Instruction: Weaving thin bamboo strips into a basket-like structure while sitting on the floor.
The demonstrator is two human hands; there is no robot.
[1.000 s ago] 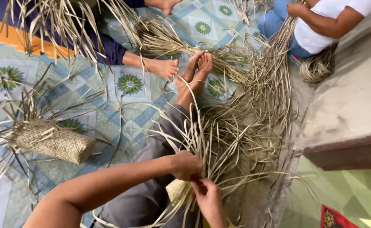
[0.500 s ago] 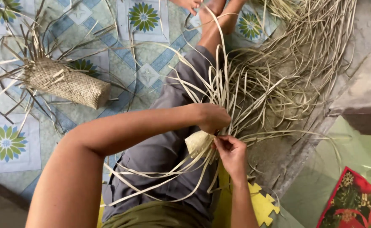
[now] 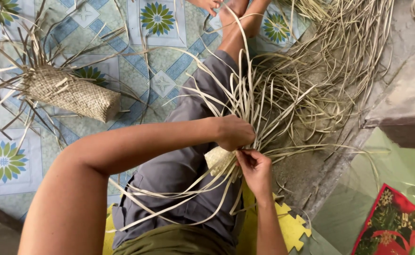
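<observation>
I see the weave (image 3: 218, 159), a small pale woven patch, lying on my lap over the grey trousers (image 3: 179, 165). Loose strips (image 3: 264, 94) fan out from the weave, up along my leg and down past my knee. My left hand (image 3: 234, 132) sits just above the weave, fingers curled shut around a bunch of strips. My right hand (image 3: 256, 168) touches the weave's right edge, fingertips pinching a strip. Right of the weave, more strips lie heaped on the floor. Well left of it, a basket (image 3: 70, 94) lies on the tiles (image 3: 155, 28). Below it, a yellow mat (image 3: 292, 229) shows.
</observation>
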